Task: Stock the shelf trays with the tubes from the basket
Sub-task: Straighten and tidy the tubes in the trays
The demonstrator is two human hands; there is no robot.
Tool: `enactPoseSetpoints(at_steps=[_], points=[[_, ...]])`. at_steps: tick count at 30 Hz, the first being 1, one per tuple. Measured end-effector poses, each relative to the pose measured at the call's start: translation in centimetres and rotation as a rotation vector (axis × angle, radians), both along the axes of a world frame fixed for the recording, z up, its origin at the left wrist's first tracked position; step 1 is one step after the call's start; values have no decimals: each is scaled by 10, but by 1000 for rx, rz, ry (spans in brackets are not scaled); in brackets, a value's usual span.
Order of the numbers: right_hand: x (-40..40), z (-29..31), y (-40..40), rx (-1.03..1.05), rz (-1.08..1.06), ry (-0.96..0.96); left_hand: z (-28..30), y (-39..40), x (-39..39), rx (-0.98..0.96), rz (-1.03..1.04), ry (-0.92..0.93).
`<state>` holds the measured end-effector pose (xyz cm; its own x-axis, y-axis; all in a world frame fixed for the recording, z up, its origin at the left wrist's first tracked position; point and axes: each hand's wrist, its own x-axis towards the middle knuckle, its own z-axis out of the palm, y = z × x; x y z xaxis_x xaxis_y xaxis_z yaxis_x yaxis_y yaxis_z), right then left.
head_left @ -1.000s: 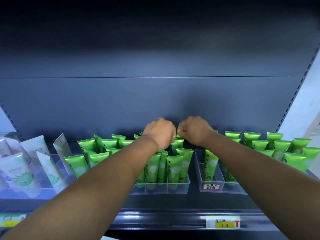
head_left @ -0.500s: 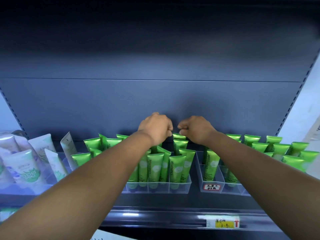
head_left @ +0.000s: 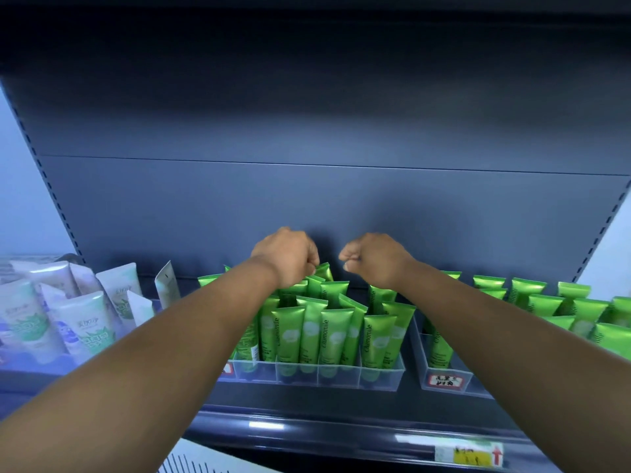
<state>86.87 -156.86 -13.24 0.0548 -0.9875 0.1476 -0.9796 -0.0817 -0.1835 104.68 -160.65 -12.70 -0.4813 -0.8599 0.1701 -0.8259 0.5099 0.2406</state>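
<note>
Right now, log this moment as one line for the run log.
left hand: at back-row green tube | right hand: curled, holds nothing | middle tray: front row stocked

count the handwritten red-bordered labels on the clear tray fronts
2: one label on the right tray's front, one label mostly hidden behind the left forearm on the middle tray. Others may be hidden.

Both my arms are extended forward, bare to the elbow, converging toward centre. My left hand (head_left: 288,256) is knuckles-up, fingers curled under. My right hand (head_left: 374,257) is likewise fisted, thumb tucked against the fingers. The two hands are near each other, not touching.
</note>
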Motion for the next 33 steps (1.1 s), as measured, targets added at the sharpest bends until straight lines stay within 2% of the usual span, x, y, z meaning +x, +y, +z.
enactPoseSetpoints(at_steps=[13,20,27,33], points=[[24,-10,-50,225,85,102,-18,-3,-12,38,-126,-12],[13,-7,-46,101,72,76,-22,0,-18,8,-153,-16],[-10,2,-25,135,13,45,-20,8,-23,2,-109,-20],[-8,0,-13,86,6,42,-20,12,-29,-9,-54,0]])
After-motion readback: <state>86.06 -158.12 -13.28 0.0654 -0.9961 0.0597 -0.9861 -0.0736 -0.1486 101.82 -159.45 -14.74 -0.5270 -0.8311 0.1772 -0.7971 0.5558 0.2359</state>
